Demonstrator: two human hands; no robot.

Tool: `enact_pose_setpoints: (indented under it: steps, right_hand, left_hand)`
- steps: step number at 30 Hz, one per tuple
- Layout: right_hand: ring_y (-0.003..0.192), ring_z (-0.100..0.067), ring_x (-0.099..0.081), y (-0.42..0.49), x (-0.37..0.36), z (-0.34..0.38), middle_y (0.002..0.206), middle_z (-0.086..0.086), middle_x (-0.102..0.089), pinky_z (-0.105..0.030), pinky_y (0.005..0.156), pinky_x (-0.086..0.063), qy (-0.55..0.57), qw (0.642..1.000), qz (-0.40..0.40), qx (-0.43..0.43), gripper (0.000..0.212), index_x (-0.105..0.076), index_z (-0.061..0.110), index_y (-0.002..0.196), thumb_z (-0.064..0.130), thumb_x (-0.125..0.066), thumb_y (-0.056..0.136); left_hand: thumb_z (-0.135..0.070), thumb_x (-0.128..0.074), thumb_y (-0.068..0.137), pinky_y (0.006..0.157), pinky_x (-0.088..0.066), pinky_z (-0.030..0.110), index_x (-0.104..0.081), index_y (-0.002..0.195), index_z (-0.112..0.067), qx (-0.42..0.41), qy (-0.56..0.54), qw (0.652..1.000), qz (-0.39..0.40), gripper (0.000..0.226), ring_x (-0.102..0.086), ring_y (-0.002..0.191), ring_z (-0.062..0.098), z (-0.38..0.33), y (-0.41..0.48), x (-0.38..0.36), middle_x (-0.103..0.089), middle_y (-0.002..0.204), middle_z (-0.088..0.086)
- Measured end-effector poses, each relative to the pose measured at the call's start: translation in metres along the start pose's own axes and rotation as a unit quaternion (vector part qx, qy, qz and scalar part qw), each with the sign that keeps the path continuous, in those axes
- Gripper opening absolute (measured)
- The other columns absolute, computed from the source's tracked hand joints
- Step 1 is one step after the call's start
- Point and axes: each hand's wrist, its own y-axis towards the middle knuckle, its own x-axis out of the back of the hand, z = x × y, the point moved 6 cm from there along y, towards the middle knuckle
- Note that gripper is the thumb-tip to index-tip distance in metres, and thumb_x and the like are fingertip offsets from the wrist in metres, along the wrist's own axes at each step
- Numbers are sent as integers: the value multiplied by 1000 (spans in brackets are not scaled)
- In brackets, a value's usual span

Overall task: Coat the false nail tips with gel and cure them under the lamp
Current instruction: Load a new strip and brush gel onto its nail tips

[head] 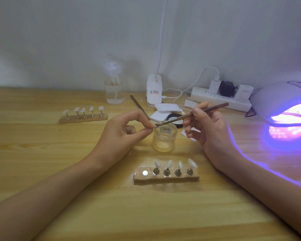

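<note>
Four white nail tips (pixel 169 164) upright on pegs in a holder (pixel 166 178) at 6 o'clock. At centre, open glass jar (pixel 164 138), pale gel at bottom. Left hand (pixel 122 133) pinching a small piece (pixel 153 128), mostly hidden; right hand (pixel 210 129) gripping a brush (pixel 198 113), bristles over jar rim.

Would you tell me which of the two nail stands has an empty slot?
The near stand, in front of the jar: its leftmost magnet is bare, with four tips beside it. The far stand holds five.

jar (pixel 164 139) behind stand (pixel 166 176), lamp (pixel 283 101) right
</note>
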Motion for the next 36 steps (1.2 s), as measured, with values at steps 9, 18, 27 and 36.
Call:
enact_pose_setpoints:
  steps: [9,18,27,36]
  right_hand:
    - [57,-15,-60,-1,0,2,68,-4,-66,-22,51,-49,-18,1000,0,16,11,-55,18,84,21,-57,95]
    - [56,-14,-60,-2,2,3,68,-4,-66,-22,51,-49,-25,999,-16,15,11,-53,16,86,19,-57,96]
    - [56,-14,-60,-2,4,2,68,-4,-66,-22,52,-50,-26,999,-27,11,13,-54,17,86,17,-55,98]
    - [57,-15,-61,-2,4,4,68,-4,-66,-22,52,-50,-26,999,-28,18,13,-53,17,86,16,-54,99]
  left_hand:
    - [-28,-71,80,43,-34,19,-65,81,-21,8,-4,1000,9,9,-37,43,20,2,1,-1,-57,81,34]
    - [-8,-73,85,44,-33,14,-64,81,-9,-17,3,1000,3,10,-36,41,5,-3,0,-1,-61,75,-18]
    - [-15,-72,83,44,-35,16,-63,79,-15,-19,0,1000,4,10,-39,42,7,-3,1,-1,-66,90,-7]
    - [-22,-72,81,42,-36,16,-63,78,-19,-8,-7,1000,6,9,-39,42,9,0,1,-1,-66,88,4]
